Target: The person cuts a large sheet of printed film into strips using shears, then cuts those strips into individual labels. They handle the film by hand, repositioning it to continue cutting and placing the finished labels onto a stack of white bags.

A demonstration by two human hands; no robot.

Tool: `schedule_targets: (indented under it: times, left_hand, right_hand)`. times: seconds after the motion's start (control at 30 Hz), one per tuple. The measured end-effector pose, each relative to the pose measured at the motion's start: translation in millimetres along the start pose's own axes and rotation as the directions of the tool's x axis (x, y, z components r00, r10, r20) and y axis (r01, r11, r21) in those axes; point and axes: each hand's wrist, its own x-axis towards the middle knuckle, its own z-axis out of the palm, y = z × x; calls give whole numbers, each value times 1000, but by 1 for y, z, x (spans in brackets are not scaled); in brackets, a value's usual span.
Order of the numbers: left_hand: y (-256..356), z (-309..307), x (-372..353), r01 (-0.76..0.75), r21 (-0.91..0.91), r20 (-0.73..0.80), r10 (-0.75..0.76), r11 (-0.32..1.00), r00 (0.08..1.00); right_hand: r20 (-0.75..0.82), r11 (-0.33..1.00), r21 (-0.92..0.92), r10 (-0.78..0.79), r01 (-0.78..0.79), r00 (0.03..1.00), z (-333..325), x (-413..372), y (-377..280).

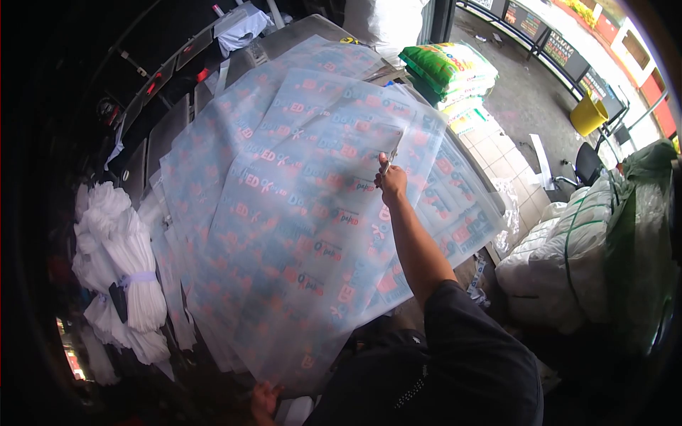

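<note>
Large translucent printed plastic sheets (284, 220) with repeated red and blue lettering lie overlapped on the table. Over the right part of the top sheet, my right hand (392, 182) is closed around the handles of metal scissors (395, 151), whose blades point away from me. Down at the near corner of that sheet, my left hand (266, 400) is closed on its edge. Part of my left hand is in shadow at the bottom of the view.
Bundled white material (135, 277) hangs at the left. Green and yellow sacks (449, 69) are stacked beyond the table's right side. White bales (561, 263) stand at the right, and a yellow bucket (589, 116) is farther back.
</note>
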Motion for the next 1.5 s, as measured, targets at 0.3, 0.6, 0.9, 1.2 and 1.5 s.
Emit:
schedule_targets:
  times: [0.3,0.6,0.9,1.2,1.5]
  left_hand:
    - [4,-8,4,17,-47,-78,-21,999,997]
    - [1,-10,-6,-50,-38,-77,47,998,996]
    - [-14,-65,0,-119,-92,-280,89,989,956]
    - [108,155,-62,-376,926,350,316,23,882]
    - [245,210,-180,-747,652,615,668,-131,420]
  right_hand:
    - [-13,997,-63,-55,54,998,-1,40,-11]
    - [-30,994,-65,-93,91,995,3,95,-43]
    - [47,921,-140,-359,362,932,-25,132,-72]
    - [193,939,-154,-276,307,942,-68,-50,-8]
    - [330,915,-95,-342,392,880,-27,-164,-39]
